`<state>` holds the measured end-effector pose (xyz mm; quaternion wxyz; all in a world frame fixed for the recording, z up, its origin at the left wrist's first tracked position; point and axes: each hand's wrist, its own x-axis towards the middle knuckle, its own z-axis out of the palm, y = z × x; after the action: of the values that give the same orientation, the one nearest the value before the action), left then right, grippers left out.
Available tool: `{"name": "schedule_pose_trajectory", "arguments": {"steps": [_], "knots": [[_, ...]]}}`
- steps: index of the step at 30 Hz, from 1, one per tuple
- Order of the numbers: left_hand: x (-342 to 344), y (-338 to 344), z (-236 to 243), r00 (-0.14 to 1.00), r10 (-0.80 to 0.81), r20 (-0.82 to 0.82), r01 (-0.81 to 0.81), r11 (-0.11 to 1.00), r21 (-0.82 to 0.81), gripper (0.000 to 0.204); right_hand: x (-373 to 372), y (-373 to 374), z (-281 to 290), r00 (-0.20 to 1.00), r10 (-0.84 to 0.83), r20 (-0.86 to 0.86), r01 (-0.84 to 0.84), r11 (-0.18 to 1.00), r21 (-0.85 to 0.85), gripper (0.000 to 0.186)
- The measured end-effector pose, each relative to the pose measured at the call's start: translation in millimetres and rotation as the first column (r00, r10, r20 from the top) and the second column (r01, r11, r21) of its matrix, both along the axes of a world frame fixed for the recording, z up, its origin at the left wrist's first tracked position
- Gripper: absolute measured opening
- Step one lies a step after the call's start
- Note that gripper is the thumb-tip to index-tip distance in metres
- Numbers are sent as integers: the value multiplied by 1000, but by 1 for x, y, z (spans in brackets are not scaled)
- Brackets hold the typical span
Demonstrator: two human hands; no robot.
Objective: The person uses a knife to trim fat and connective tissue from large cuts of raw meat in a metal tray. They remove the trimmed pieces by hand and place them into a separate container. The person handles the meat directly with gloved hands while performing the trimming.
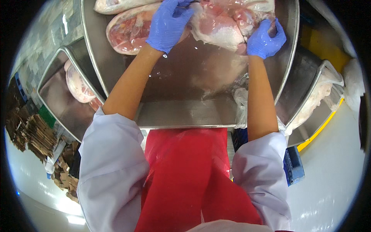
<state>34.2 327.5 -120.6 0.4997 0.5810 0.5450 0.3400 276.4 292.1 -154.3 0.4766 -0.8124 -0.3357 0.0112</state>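
Both of my hands wear blue gloves over a metal tub. My left hand is at the far side, its fingers curled at the edge of a large piece of raw meat. A small dark bit shows at its fingertips, too little to make out. My right hand is closed on the shank end of the same meat, with thumb and fingers around a dark reddish tip. Left of my left hand lies a plastic-wrapped cut of meat, with another pale wrapped cut behind it. Pinkish liquid wets the tub's bottom.
A second metal tub with a wrapped cut stands to the left. On the right, another tub has pale meat or fat beside it. Clear plastic hangs over the near rim. Flattened cardboard lies far left.
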Motion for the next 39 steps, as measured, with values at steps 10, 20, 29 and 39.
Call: {"name": "schedule_pose_trajectory", "arguments": {"steps": [10,20,29,39], "knots": [[-1,52,31,811,-397,-429,495,857,145,21,1,-2,8,1000,-10,-16,9,998,-57,42],[-21,95,-3,668,-479,-570,736,309,603,25,2,1,6,1000,-3,-3,3,999,-44,42],[-14,30,-24,897,-144,-419,383,725,572,17,-1,0,7,1000,-26,8,26,997,-75,41],[-5,-14,-37,987,36,-156,41,884,466,17,9,0,-5,997,26,-71,-22,998,53,38]]}}
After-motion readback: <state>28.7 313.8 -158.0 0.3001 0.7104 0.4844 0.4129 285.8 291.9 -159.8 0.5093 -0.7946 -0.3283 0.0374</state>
